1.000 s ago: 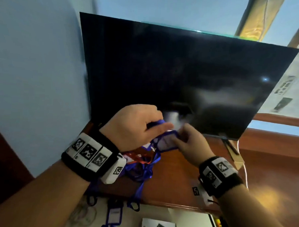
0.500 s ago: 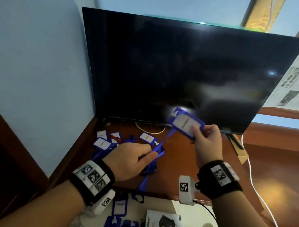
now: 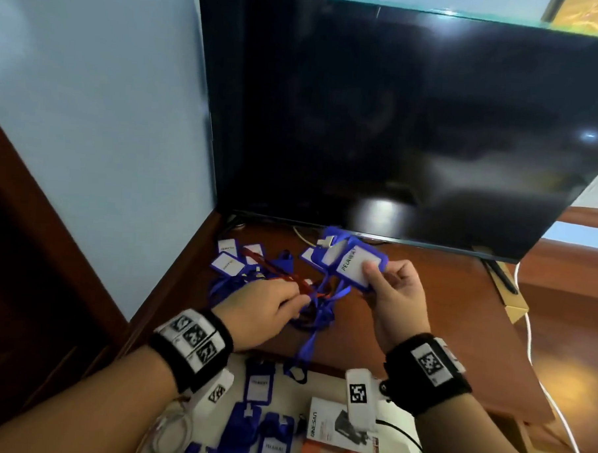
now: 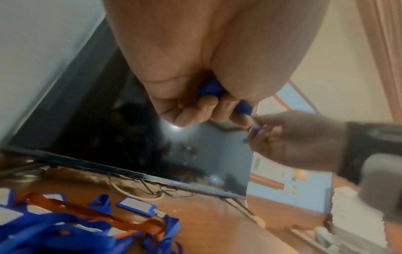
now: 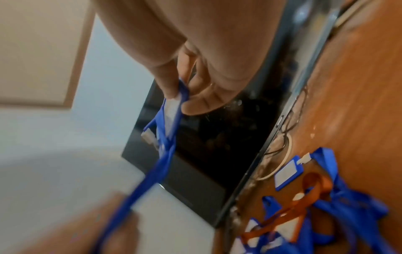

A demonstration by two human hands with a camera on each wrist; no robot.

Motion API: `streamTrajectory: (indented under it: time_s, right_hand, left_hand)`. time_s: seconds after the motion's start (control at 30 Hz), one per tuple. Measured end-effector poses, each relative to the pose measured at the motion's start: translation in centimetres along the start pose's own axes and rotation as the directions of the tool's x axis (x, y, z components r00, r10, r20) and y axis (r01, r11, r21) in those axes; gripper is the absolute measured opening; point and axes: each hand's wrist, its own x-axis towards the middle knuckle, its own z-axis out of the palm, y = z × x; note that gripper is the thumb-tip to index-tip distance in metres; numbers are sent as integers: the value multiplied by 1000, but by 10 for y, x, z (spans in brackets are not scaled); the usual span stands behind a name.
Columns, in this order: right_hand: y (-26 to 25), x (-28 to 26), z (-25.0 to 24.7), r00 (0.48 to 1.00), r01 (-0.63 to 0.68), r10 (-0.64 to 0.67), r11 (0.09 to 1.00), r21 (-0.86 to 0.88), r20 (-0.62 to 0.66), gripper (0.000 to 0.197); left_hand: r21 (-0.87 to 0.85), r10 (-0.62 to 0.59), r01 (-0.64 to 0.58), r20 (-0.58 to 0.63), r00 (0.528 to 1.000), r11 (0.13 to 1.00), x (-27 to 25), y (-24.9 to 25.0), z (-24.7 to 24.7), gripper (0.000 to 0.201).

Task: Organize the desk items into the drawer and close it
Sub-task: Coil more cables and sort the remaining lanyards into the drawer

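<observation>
- Our right hand (image 3: 396,292) pinches a blue badge (image 3: 354,268), thumb on the white card face and fingers (image 5: 204,101) curled behind its rim, so the grip is closed on it.
- The badge is held in the air above the desk (image 3: 424,317), tilted, its clip end pointing away from the grip toward the TV (image 3: 398,128).
- A second badge (image 3: 332,251) sits just behind the held one, touching it; we cannot tell whether the right hand grips that one too.
- From the badge a blue strap (image 5: 152,175) runs down toward our left hand (image 3: 263,313).
- The left hand is curled tight around blue strap (image 4: 208,89); its fingertips (image 4: 187,116) are folded into the palm, so the grip is closed on the strap.
- In the head view a red strap (image 3: 281,275) also reaches the left fingertips; whether it is gripped we cannot tell.
- Beyond the left grip, on the desk, lies a heap of blue straps (image 3: 240,282) with more badges (image 3: 225,264).
- Below both grips, the open drawer (image 3: 322,374) holds further badges (image 3: 258,389) and a box (image 3: 326,429).
</observation>
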Motion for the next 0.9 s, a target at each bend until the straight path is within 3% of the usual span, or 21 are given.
streamTrajectory:
  time_s: [0.07,0.1,0.17,0.23,0.3,0.4,0.47,0.53,0.57,0.63,0.7,0.77,0.9]
  right_hand:
    - [19,2,-8,985,172,-159,895,-411,65,28]
    - [26,-1,-10,974,221,-151,806,-549,170,27]
    - [35,-10,-9,927,256,16,702,-665,374,28]
    - [36,-22,-5,847,178,222,738,-651,483,29]
    - [41,-33,-7,792,-11,331,848,-530,513,29]
    - [52,-48,-16,750,-311,419,907,-285,511,31]
    - [61,-60,-20,741,-421,454,888,-184,495,31]
    - [70,-71,-19,760,-491,464,869,-66,456,34]
    - [73,-75,-16,775,-507,458,862,-6,436,35]
    - [82,-80,-8,803,-538,471,836,104,366,35]
    - [89,-84,4,810,-570,515,803,173,280,32]
    - [97,-89,14,811,-582,548,794,176,207,29]
    - [115,-103,28,779,-600,603,797,-72,174,27]
  left_hand:
    - [-10,65,-66,-69,995,998,-7,7,6,29]
    - [11,87,-86,-113,990,996,-7,9,4,27]
    - [88,86,-71,-180,980,994,-2,10,-5,24]
    - [143,-14,37,-159,987,989,3,4,-14,23]
    - [134,-161,166,-47,986,977,3,-9,-19,25]
    - [-113,-289,310,167,943,944,-12,-24,-11,27]
    - [-446,-331,404,234,914,799,-28,-27,2,20]
    - [-777,-414,436,249,875,454,-43,-27,19,17]
    - [-867,-450,404,249,858,292,-48,-28,28,19]
    - [-935,-489,339,248,836,105,-57,-33,41,22]
    - [-955,-483,295,249,840,21,-65,-37,50,28]
    - [-962,-474,272,240,847,-1,-72,-38,51,35]
    - [-974,-464,220,221,858,-58,-84,-42,54,42]
